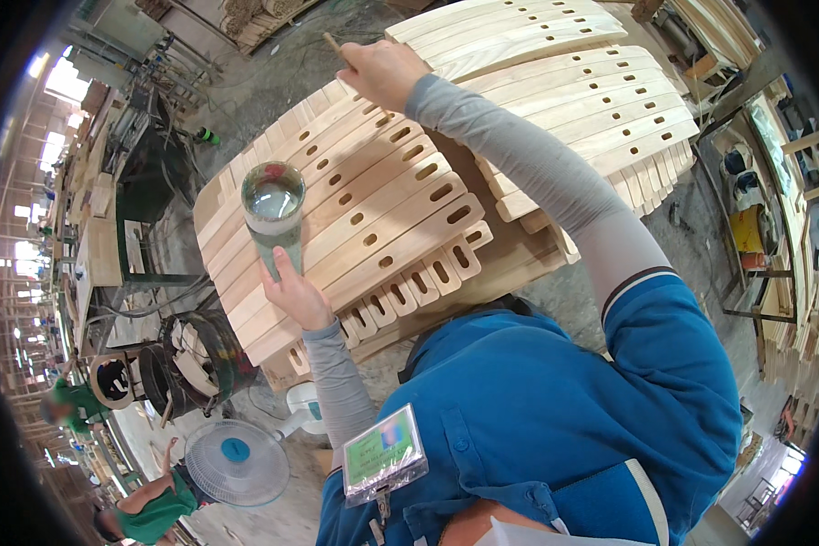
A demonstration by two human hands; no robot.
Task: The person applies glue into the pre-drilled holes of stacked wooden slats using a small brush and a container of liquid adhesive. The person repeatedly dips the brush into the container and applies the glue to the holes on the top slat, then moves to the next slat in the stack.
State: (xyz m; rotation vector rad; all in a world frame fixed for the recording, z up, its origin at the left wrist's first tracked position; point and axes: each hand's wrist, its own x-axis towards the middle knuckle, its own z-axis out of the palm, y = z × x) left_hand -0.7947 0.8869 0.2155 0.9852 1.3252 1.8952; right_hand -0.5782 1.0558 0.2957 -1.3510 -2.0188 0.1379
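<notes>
My left hand (pixel 296 293) is closed around the lower part of a clear, rounded container (pixel 275 205) with a wide round top; what is inside is hard to make out. It stands over the left side of a stack of pale wooden slats (pixel 337 205) with oval slots. At the far edge of that stack, my right hand (pixel 384 75) is closed on a thin wooden stick (pixel 331 41), whose end pokes out past the fingers. The stick's other end is mostly hidden. My right arm reaches across a second stack of slotted slats (pixel 601 96).
A white fan (pixel 237 462) and a dark drum (pixel 209 350) stand at the left. Two people in green (pixel 159 514) are at the lower left. Machinery (pixel 155 191) lies beyond the left of the stack, and a metal rack (pixel 764 209) at the right.
</notes>
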